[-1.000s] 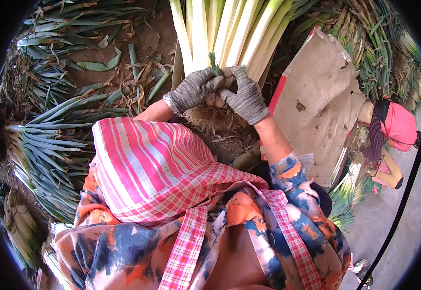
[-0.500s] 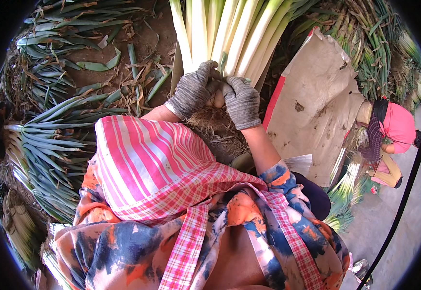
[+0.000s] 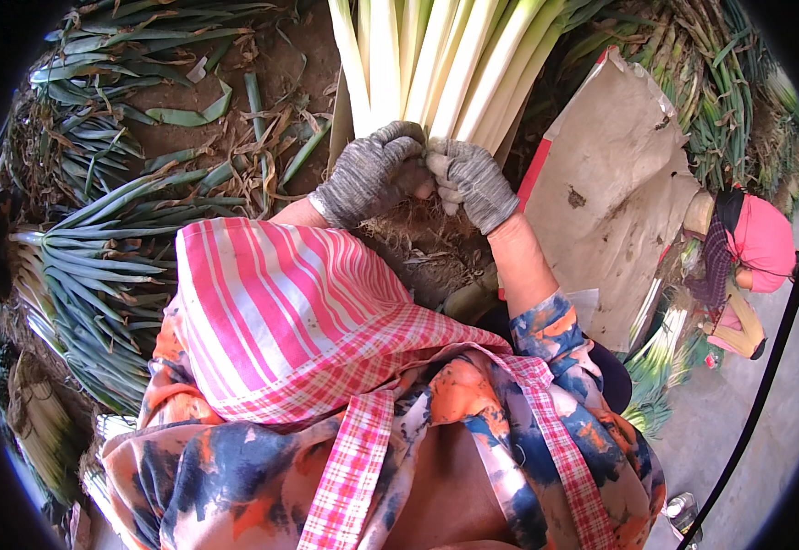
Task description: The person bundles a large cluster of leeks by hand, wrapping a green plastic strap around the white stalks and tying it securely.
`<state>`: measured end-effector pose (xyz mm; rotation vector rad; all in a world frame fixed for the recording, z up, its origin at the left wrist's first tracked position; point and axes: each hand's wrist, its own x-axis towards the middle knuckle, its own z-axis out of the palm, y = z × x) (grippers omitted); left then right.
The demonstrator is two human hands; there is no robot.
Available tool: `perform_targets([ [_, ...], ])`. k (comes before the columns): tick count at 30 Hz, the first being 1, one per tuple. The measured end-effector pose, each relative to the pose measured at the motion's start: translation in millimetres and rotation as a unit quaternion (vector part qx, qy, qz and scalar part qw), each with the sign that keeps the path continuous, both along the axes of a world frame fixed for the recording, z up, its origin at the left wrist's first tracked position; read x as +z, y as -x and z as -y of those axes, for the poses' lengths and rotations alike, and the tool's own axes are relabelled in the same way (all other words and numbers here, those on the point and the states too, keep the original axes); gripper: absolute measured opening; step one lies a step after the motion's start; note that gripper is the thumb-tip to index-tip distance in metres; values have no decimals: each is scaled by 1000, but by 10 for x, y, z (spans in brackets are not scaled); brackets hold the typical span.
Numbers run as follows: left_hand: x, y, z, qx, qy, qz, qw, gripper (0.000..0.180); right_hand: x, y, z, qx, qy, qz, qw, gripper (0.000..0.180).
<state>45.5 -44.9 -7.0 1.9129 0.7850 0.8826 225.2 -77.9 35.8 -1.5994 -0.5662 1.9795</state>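
A thick bunch of large green onions (image 3: 459, 69) stands in front of me, white stalks toward me and green tops running off the upper edge. Both my hands wear grey knitted gloves. My left hand (image 3: 372, 174) is closed against the bunch's lower left, fingers curled in at the root end. Just right of it, my right hand (image 3: 474, 183) has its fingers bent and pressed together near the middle of the stalk bases. What its fingertips pinch is hidden. Stringy roots (image 3: 427, 229) hang below the two hands.
Loose green onions (image 3: 97, 247) lie in heaps on the left, with dry leaves on the soil (image 3: 271, 64). A stained beige sheet with a red edge (image 3: 610, 174) lies to the right. Beyond it, a person in pink (image 3: 761, 243) bends near more onions (image 3: 661, 348).
My right hand has turned and shifted slightly right and down, its elbow swinging outward. The left hand stays at the stalk bases. A small green strip visible between the hands earlier is now mostly covered.
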Motion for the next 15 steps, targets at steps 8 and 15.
perform_targets([
  [8, 124, 56, -123, -45, -139, -159, 976, 17, 133, -100, -1, 249, -345, 487, 763, 13],
  [15, 1, 146, -123, -12, -58, -289, 955, 15, -240, -373, 266, 113, -248, 406, 872, 14],
])
